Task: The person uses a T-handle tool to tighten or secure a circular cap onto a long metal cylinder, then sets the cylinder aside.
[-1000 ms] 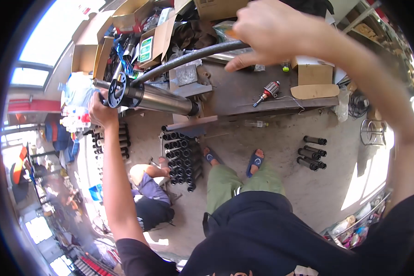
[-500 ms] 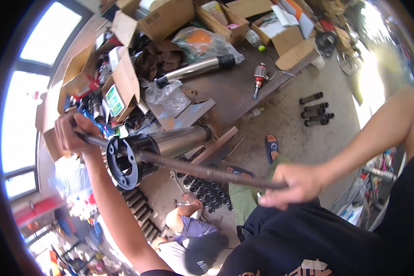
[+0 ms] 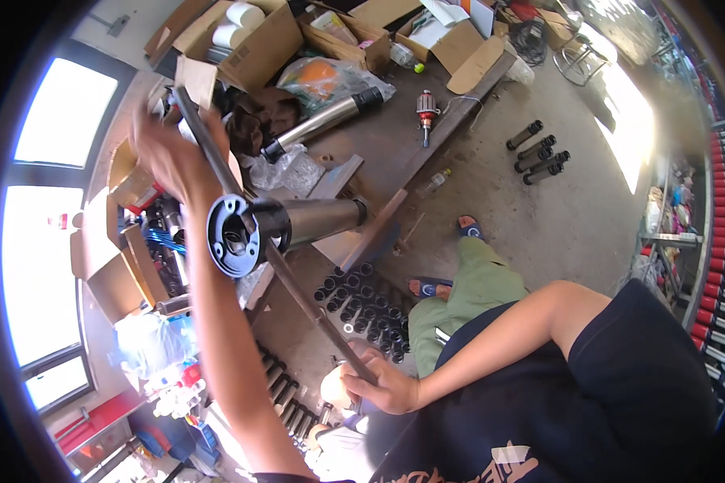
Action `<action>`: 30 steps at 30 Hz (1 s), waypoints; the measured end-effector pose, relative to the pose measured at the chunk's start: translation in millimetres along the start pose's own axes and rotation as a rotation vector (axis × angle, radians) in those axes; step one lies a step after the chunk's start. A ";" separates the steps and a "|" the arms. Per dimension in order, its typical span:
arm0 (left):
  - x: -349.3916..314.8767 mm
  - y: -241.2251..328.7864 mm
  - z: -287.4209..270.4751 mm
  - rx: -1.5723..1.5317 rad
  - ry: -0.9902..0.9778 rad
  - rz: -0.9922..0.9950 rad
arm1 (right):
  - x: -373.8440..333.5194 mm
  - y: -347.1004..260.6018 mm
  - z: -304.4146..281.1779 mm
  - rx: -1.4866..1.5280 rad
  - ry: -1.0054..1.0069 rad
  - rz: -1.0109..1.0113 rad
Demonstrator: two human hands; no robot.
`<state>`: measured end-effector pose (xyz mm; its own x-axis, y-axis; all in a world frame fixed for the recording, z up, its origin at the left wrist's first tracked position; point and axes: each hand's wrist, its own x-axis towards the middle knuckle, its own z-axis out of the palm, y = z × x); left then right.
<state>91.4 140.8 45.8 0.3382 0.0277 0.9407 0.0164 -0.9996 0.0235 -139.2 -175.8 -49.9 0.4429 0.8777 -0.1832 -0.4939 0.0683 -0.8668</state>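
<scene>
A long dark metal rod (image 3: pixel 302 298) runs slantwise through the slotted black end piece (image 3: pixel 224 262) of a silver metal cylinder (image 3: pixel 318 220). Fingers of my right hand (image 3: pixel 388 388) are wrapped round the rod's lower end, close to my body. At its upper end is my left hand (image 3: pixel 165 157), smeared by motion, so its grip cannot be made out. The rod crosses in front of that hand. The cylinder lies by the bench edge, its open end toward me, with screw holes showing in the ring.
On the brown workbench (image 3: pixel 379 149) lie a second silver cylinder (image 3: pixel 322 125), a red motor armature (image 3: pixel 426 117), plastic bags and cardboard boxes (image 3: pixel 254 52). Black cylindrical parts (image 3: pixel 366 310) cover the floor below. A co-worker (image 3: pixel 346 439) sits low, beneath my arms. Red-and-black cylinders (image 3: pixel 713 266) line the right shelf.
The rod has swung from nearly level to a steep slant. My left hand has risen, and my right hand has come down and left toward my body. The slotted end has turned along.
</scene>
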 end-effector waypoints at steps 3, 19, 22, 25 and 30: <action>-111.8 15.2 -96.2 0.020 -0.357 -0.921 | 3.4 -20.9 -9.5 -0.148 -0.135 -0.070; -21.8 249.2 -138.2 1.025 -0.700 -1.180 | 471.0 -322.8 -141.2 -1.959 -0.676 -1.235; -24.8 247.6 -127.8 1.505 -0.698 -1.184 | 444.0 -301.7 -137.8 -1.996 -0.504 -1.031; -43.3 249.6 -139.8 1.660 -0.688 -1.004 | 410.6 -293.9 -149.7 -2.011 -0.394 -0.939; -80.9 217.9 -178.3 1.624 -0.543 -0.688 | 325.2 -325.9 -195.2 -1.889 -0.200 -0.919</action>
<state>-100.1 -80.5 35.1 0.1038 0.7068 0.6997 0.9355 0.1694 -0.3099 311.8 -5.2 82.5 -0.0720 0.9155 0.3957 0.9973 0.0722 0.0145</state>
